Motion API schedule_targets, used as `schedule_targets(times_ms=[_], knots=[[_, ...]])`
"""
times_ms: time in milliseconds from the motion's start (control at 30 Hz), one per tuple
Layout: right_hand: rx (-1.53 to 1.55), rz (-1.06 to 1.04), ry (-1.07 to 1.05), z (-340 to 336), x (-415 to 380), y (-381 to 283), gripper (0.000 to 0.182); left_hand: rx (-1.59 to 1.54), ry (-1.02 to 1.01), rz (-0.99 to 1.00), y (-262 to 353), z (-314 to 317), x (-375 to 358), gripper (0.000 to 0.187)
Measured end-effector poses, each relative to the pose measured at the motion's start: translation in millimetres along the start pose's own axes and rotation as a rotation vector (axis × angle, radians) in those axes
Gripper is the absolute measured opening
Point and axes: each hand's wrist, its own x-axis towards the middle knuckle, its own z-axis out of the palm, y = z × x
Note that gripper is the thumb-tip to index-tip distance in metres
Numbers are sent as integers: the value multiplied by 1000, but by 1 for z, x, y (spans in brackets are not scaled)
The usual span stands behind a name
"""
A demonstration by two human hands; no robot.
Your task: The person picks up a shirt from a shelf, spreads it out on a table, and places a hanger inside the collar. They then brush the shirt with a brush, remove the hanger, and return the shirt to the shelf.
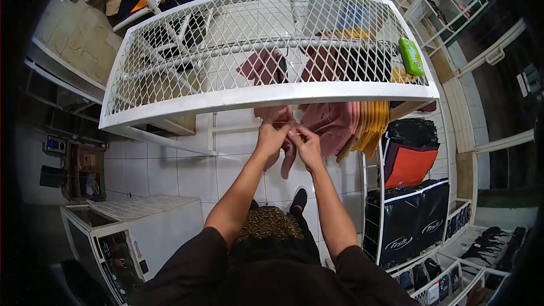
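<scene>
Below the front bar of a white mesh-topped rack [272, 95], my left hand [273, 135] and my right hand [306, 144] meet. Both pinch a dusty-pink garment [288, 161], whose loose part hangs down under the fingers. The fingertips nearly touch each other. More pink garments [328, 124] hang just right of my right hand, followed by a row of yellow garments [374, 127]. Part of the pink cloth shows through the mesh behind the bar.
A green packet [411, 56] lies on the rack's right end. Shelves with black bags [416, 221] and an orange-red item [409, 165] stand at the right. A white cabinet [164, 235] is at the lower left. Black shoes [300, 197] show on the tiled floor.
</scene>
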Motion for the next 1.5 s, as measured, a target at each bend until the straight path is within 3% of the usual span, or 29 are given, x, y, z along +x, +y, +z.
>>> schedule_targets(times_ms=[100, 233, 400, 433, 533, 600, 667, 733, 800, 867, 900, 1033, 1200, 1233, 1267, 1333, 1400, 1500], knots=[[-99, -79, 32, -13, 4, -6, 34, 9, 2, 89, 7, 11, 6, 45], [-110, -73, 42, -23, 14, -2, 36, -71, 22, 87, 4, 25, 16, 40], [-109, -73, 60, -39, 38, 7, 39, -73, -91, 13, -11, 39, 49, 24], [-144, -57, 76, -44, 44, 14, 40, 64, -2, 10, -11, 48, 51, 18], [-326, -59, 120, -57, 45, 8, 41, -3, 90, 73, -28, 68, 64, 20], [-586, -204, 141, -59, 23, -23, 40, -43, 55, 48, -37, 76, 73, 21], [-622, -243, 196, -72, 11, -38, 37, -86, 24, 26, -35, 90, 74, 21], [-947, -504, 631, -94, 3, -41, 37, -38, -29, 113, -28, 110, 65, 24], [-999, -540, 779, -114, 5, -40, 37, -16, -21, 175, -34, 134, 72, 24], [-982, -499, 785, -134, 10, -31, 37, -60, 41, 59, -10, 161, 68, 25], [-944, -500, 752, -143, 13, -29, 37, -217, 16, 102, -11, 176, 73, 25], [-835, -464, 694, -165, 15, -30, 38, -121, -28, -13, -25, 198, 80, 24], [-834, -483, 626, -162, 11, -30, 40, 51, -6, 146, -23, 187, 77, 26], [-823, -471, 616, -160, 11, -29, 42, 93, -101, 182, -24, 182, 76, 37], [-804, -414, 596, -157, 6, -28, 41, 425, -99, 180, -27, 178, 69, 45], [-813, -471, 612, -152, 0, -15, 40, 352, -79, 332, -46, 172, 39, 50], [-771, -446, 607, -141, -24, -12, 37, 570, -113, 475, -93, 158, 8, 50], [-749, -495, 653, -120, -75, -2, 37, 383, -286, 189, -100, 134, -67, 54]])
